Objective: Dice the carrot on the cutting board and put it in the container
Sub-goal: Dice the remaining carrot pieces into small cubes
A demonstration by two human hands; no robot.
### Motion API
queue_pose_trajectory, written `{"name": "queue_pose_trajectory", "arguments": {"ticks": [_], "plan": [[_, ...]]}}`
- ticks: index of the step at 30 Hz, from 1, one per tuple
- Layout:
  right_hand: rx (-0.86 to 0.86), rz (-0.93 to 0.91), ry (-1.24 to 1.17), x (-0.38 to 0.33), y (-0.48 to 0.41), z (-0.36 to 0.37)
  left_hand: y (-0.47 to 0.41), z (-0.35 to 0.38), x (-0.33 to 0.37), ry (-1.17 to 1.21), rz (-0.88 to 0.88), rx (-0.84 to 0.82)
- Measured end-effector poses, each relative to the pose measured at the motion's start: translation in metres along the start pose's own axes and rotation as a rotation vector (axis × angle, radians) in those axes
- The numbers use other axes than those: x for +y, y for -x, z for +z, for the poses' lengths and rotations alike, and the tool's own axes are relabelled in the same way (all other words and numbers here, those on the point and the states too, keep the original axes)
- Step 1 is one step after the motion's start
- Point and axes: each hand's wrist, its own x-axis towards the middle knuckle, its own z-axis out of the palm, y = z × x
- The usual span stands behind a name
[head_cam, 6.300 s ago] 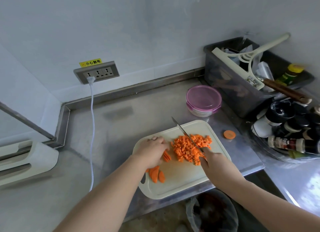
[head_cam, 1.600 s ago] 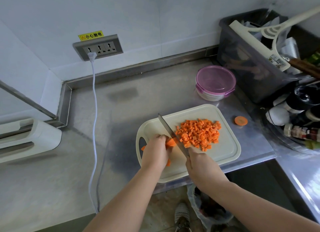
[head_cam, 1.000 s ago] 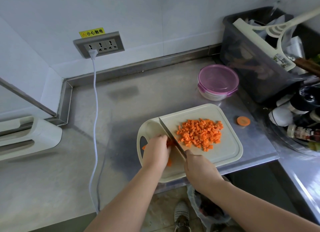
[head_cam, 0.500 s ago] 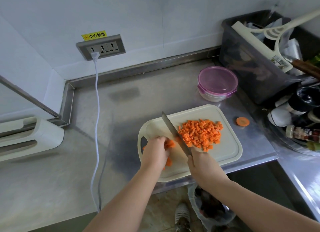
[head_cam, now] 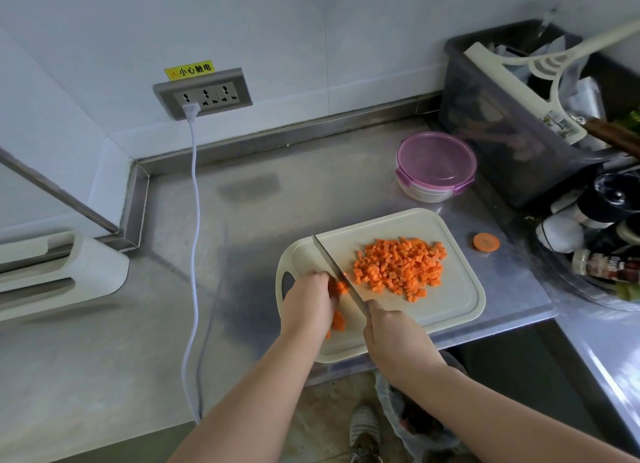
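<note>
The left hand (head_cam: 308,301) pins carrot strips (head_cam: 339,287); the right hand (head_cam: 393,336) grips the knife (head_cam: 331,264), blade pointing away, leftward.

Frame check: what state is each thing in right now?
Container: lid on.
Diced carrot: heaped on the cutting board.
Uncut carrot pieces: held down by the left hand.
Knife: gripped by the right hand, blade at those pieces.
Plug: in the wall socket.
Carrot slice: loose on the counter.
</note>
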Motion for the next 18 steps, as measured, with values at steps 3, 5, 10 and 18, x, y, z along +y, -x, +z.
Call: {"name": "queue_pose_trajectory", "arguments": {"ticks": [3,5,10,18], "plan": [[-0.022,0.014,0.004,0.0,-0.001,0.002,0.0,-0.004,0.003,-0.052,0.001,0.01],[-0.035,0.018,0.019,-0.001,-0.002,0.004,0.0,-0.006,0.005,-0.068,0.004,0.005],[-0.048,0.048,0.082,-0.002,-0.007,0.008,0.0,-0.006,0.005,-0.087,0.015,-0.019],[0.004,0.08,-0.1,0.008,-0.012,0.007,-0.002,-0.007,0.005,-0.065,0.016,-0.04]]}}
